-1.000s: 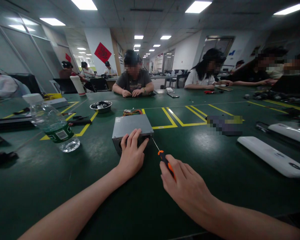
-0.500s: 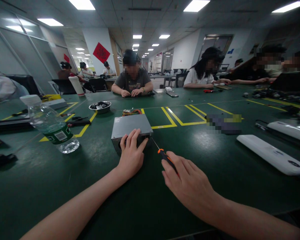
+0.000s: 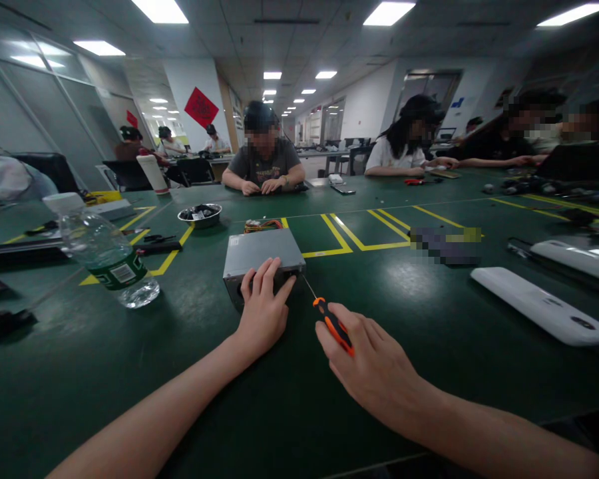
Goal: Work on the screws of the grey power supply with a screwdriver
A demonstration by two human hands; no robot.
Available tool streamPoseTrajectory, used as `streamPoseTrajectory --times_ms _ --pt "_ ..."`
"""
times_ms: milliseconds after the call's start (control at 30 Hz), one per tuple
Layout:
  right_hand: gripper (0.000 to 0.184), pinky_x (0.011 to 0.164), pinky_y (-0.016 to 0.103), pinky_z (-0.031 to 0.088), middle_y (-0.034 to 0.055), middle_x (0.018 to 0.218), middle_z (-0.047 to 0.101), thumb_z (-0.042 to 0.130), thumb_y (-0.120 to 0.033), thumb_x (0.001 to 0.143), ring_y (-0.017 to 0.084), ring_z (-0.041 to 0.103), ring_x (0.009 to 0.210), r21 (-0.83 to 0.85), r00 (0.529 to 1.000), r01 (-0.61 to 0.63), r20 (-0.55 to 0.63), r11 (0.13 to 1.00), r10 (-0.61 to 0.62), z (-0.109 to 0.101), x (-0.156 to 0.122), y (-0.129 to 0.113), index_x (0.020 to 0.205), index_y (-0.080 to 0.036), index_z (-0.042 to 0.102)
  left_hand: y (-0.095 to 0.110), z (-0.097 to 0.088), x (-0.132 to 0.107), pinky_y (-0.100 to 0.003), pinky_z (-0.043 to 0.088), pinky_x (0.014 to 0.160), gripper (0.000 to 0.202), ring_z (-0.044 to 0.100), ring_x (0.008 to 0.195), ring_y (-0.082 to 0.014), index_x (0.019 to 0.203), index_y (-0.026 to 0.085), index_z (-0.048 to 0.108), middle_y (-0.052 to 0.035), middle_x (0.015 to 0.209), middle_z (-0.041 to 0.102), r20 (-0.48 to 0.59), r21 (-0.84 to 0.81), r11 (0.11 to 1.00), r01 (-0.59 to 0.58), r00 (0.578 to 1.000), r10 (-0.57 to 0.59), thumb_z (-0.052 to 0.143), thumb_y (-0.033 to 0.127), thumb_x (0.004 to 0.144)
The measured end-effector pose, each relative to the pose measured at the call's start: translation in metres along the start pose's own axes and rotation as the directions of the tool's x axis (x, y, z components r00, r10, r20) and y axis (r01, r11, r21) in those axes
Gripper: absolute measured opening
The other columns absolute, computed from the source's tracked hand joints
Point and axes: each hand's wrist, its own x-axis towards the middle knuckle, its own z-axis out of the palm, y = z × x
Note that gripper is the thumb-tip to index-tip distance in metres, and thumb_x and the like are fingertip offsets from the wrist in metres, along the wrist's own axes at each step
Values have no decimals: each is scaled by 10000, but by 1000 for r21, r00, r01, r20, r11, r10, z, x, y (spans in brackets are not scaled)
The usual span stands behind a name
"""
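Note:
A grey metal computer power supply [image 3: 262,249] sits on the green table, with a bundle of coloured wires [image 3: 264,225] behind it. Steadying it is my left hand [image 3: 265,299], its fingers over the top front edge and the thumb on the near face. My right hand [image 3: 369,349] is closed around the orange and black handle of a screwdriver [image 3: 333,324]. The thin shaft points up and left, and its tip meets the near face by the right corner. Whether the tip sits in a screw is too small to tell.
Left of the power supply stand a water bottle [image 3: 117,259] and a metal bowl [image 3: 199,215] of small dark parts. White elongated devices [image 3: 539,305] lie to the right. Yellow tape [image 3: 329,253] marks the table. Across it, a person [image 3: 264,153] works with both hands.
My right hand's fingers have shifted and the screwdriver handle has turned, showing more orange. The left hand and power supply stay in place.

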Motion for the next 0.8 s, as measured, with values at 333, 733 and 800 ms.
streamPoseTrajectory --times_ms 333,733,800 --pt "142 626 286 496 125 846 652 472 -194 849 175 627 704 45 999 -32 -9 998 32 0 1 5 930 -128 567 1 0 0 -509 177 1034 485 249 1303 -305 1163 203 547 -156 1390 313 -17 -20 1000 2 1000 -2 506 74 697" --pt "154 649 292 502 122 864 652 507 -195 836 175 623 725 95 999 -36 -31 995 39 1 -1 10 957 -125 572 2 1 1 -511 153 1043 429 229 1312 -304 1169 193 541 -173 1387 310 -9 1 1000 1 1000 -1 503 117 749" --pt "159 645 302 504 133 887 648 504 -223 839 192 624 751 90 998 -58 -35 994 61 1 0 9 936 -121 577 3 1 0 -513 154 1044 425 234 1308 -307 1171 193 540 -173 1385 315 -11 -1 1000 6 1000 -6 504 123 754"
